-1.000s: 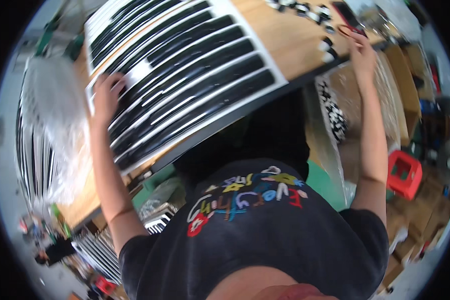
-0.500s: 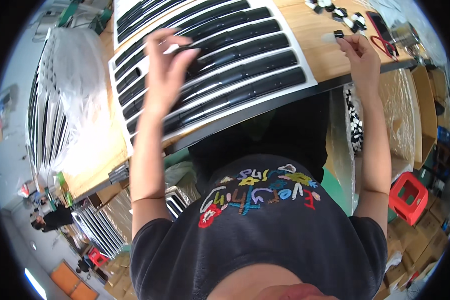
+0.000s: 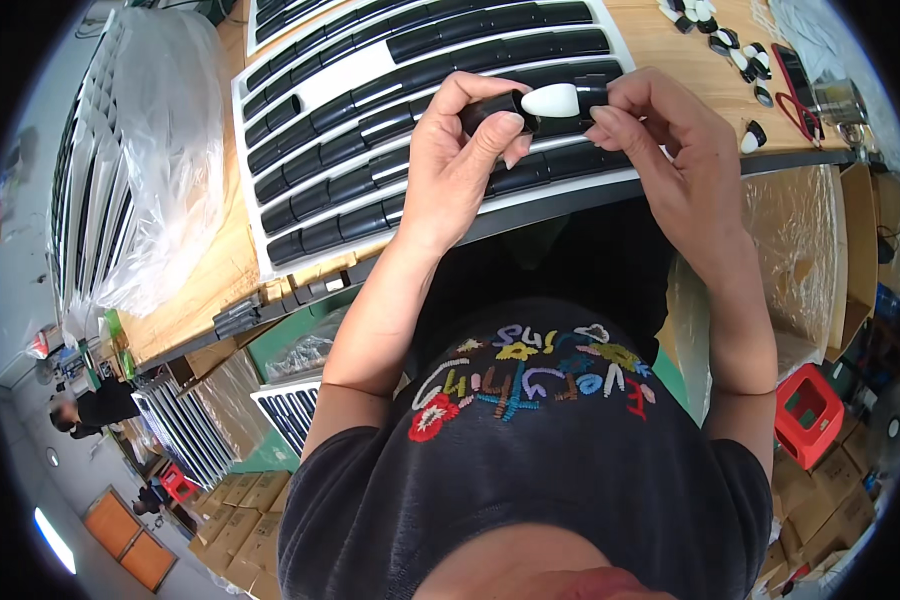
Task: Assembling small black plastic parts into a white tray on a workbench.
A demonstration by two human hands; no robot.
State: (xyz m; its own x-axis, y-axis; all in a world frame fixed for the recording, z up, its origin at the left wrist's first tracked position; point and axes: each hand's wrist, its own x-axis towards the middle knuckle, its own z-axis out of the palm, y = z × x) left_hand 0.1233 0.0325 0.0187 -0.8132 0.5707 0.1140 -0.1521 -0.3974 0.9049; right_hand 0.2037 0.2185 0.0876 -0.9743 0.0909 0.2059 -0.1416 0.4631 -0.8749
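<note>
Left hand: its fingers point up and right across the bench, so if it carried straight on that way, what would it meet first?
The left hand would almost at once meet the right hand, whose fingertips pinch the same small black-and-white piece. Beyond that lies the grille panel; depth is hard to judge.

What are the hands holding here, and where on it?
Both hold one small black-and-white part: left hand pinches its black end, right hand its other end.

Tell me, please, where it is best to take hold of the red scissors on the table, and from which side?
Probably at the handle loops of the red scissors, coming from above. They lie flat on the wooden table near its right end, so only the top is free. Both hands are busy: the left hand and right hand hold a small black and white part.
</note>
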